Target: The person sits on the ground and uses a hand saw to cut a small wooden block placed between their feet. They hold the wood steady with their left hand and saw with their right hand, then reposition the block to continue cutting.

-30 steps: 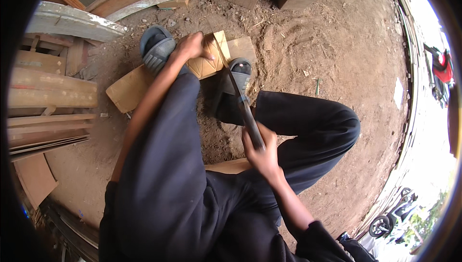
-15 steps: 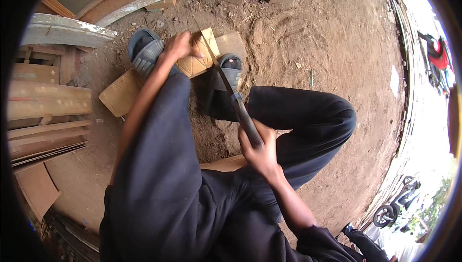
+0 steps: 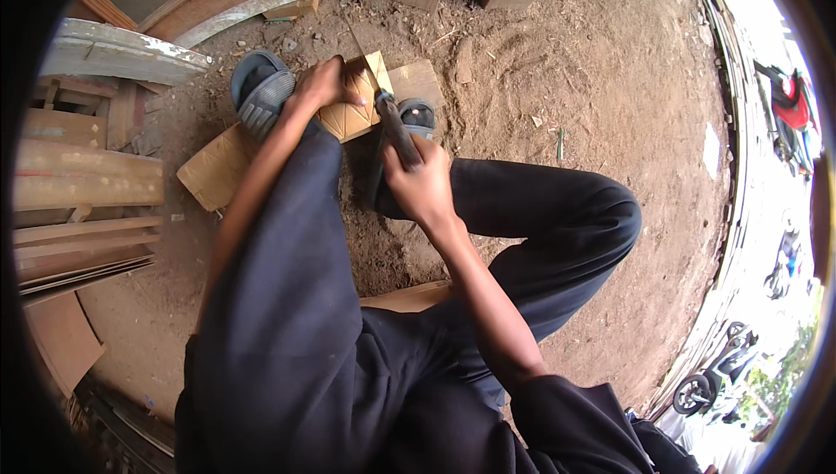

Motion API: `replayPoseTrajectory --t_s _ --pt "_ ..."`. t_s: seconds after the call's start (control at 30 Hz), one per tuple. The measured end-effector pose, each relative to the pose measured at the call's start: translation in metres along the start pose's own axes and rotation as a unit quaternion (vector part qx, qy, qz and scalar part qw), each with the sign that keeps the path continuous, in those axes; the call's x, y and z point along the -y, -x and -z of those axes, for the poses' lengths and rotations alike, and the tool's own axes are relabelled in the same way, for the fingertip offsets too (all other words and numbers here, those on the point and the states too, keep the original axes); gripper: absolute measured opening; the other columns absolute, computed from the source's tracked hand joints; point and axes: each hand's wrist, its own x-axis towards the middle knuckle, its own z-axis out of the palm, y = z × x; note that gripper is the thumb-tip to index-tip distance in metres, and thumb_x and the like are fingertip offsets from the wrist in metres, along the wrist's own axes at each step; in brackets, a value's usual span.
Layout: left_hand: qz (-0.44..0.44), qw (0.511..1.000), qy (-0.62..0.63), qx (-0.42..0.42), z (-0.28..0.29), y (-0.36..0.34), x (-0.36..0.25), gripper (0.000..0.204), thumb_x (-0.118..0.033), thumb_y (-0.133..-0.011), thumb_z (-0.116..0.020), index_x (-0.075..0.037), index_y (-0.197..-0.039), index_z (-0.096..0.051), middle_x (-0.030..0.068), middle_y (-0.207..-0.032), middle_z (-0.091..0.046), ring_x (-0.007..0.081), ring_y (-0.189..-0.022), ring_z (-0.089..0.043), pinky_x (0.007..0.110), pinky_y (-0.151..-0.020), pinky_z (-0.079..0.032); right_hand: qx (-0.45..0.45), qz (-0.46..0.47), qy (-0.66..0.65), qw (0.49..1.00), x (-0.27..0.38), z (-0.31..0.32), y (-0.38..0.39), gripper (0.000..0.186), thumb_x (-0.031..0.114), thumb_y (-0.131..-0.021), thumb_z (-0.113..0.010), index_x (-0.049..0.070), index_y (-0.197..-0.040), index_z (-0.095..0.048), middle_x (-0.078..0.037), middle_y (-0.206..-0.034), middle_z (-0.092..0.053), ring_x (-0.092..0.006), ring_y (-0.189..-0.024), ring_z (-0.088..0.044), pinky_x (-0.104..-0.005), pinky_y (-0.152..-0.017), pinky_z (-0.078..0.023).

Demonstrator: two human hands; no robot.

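Swung forward from near the knee: right hand (image 3: 424,185), fist wrapped round a dark tool (image 3: 396,130), head down on the carved board (image 3: 353,108). Left hand (image 3: 320,82) pressed flat, touching the board, just beside the sandal (image 3: 259,95).

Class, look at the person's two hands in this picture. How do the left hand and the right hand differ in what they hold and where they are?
The left hand presses flat on the carved wooden piece, while the right hand is closed in a grip around a dark tool handle. The left hand lies farther from the body, beside the grey sandal; the right hand sits nearer, above the dark trouser leg. Both are bare and work at the same piece.
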Motion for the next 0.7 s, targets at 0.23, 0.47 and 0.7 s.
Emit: replayPoseTrajectory --t_s 0.23,0.47,0.7 --pt "0.013 1.000 0.013 0.008 0.008 0.007 0.005 0.093 -0.053 -0.049 -0.085 0.004 -0.115 -0.054 0.0250 -0.114 -0.060 0.0375 -0.109 -0.058 0.043 -0.091 -0.046 0.044 -0.044 -0.052 0.997 -0.019 0.046 0.087 0.013 0.009 -0.082 -0.061 -0.004 -0.081 -0.061 -0.019 -0.061 -0.057 -0.0258 -0.054 -0.061 -0.0347 -0.056 -0.048" --pt "0.008 1.000 -0.018 0.015 0.006 0.007 0.001 0.094 -0.060 -0.047 -0.085 0.002 -0.111 -0.055 0.0221 -0.117 -0.060 0.0338 -0.111 -0.058 0.043 -0.093 -0.047 0.017 0.010 0.019 1.000 0.000 0.013 0.020 0.018 0.012 -0.083 -0.063 -0.005 -0.078 -0.060 -0.017 -0.058 -0.052 -0.0220 -0.053 -0.053 -0.0359 -0.054 -0.044" --pt "0.016 1.000 0.013 0.007 0.005 0.000 0.012 0.090 -0.057 -0.049 -0.086 0.001 -0.111 -0.056 0.0232 -0.114 -0.061 0.0352 -0.109 -0.059 0.043 -0.090 -0.047 0.002 0.052 0.030 0.998 -0.004 0.032 0.054 0.014 0.009 -0.082 -0.063 -0.004 -0.077 -0.059 -0.011 -0.054 -0.048 -0.0110 -0.050 -0.046 -0.0315 -0.048 -0.040"
